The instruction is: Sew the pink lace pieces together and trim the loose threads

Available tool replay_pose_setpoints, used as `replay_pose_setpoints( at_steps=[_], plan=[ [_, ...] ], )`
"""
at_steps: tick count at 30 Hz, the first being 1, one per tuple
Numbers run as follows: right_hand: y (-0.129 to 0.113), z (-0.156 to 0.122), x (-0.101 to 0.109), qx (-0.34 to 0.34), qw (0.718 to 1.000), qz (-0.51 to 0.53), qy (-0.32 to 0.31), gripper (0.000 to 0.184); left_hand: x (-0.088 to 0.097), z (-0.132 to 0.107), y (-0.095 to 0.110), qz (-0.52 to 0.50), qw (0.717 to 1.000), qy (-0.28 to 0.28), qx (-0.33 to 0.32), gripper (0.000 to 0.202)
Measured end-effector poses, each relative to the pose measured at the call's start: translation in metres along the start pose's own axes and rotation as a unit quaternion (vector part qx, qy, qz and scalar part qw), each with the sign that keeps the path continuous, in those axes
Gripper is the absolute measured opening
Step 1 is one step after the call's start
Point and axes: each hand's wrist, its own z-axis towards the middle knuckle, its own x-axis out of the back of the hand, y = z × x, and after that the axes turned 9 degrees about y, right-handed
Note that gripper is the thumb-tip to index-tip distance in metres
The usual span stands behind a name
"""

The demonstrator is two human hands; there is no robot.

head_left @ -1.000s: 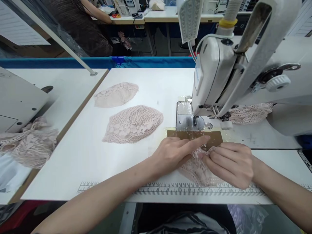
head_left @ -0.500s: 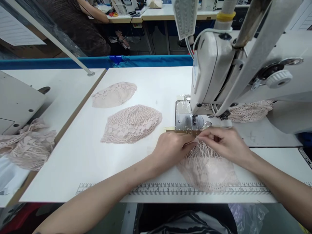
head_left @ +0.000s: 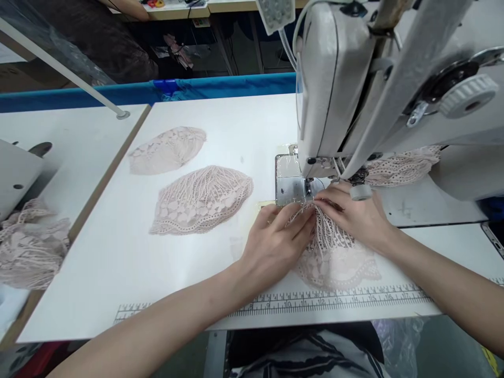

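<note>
A pale pink lace piece (head_left: 334, 265) lies at the front of the sewing machine (head_left: 331, 79), its gathered upper edge close to the presser foot (head_left: 309, 186). My left hand (head_left: 273, 241) holds that edge from the left, fingers bent and fingertips on the lace. From the right, my right hand (head_left: 356, 215) pinches the same edge just below the needle area, partly behind a machine knob. The metal needle plate (head_left: 289, 191) shows beyond my fingers. My fingers hide part of the edge, so I cannot tell whether it lies under the foot.
Two more lace pieces, one nearer (head_left: 202, 199) and one farther (head_left: 169, 149), lie flat to the left. Bunched lace (head_left: 33, 247) rests at the far left, more lace (head_left: 401, 167) behind the needle area. A printed ruler (head_left: 283, 303) runs along the table's front. Another person's arm (head_left: 129, 8) appears beyond.
Both hands have brought the lace edge closer to the presser foot. My left fingers have spread from a tight pinch along the edge. The camera view has shifted nearer the machine.
</note>
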Motion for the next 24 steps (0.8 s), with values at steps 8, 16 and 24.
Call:
replay_pose_setpoints(
  at_steps=[8,16,24],
  plan=[
    [-0.011,-0.005,-0.001,0.085,0.989,-0.122,-0.016,0.038,-0.001,0.002,0.000,-0.026,1.000,-0.001,0.014,0.019],
    [-0.016,-0.004,0.003,0.088,0.984,-0.151,-0.040,0.041,-0.002,0.000,0.001,-0.035,0.999,-0.003,0.019,0.022],
    [-0.008,-0.003,0.012,0.094,0.958,-0.272,-0.007,0.038,-0.001,0.002,0.000,-0.025,0.999,-0.003,0.020,0.022]
  ],
)
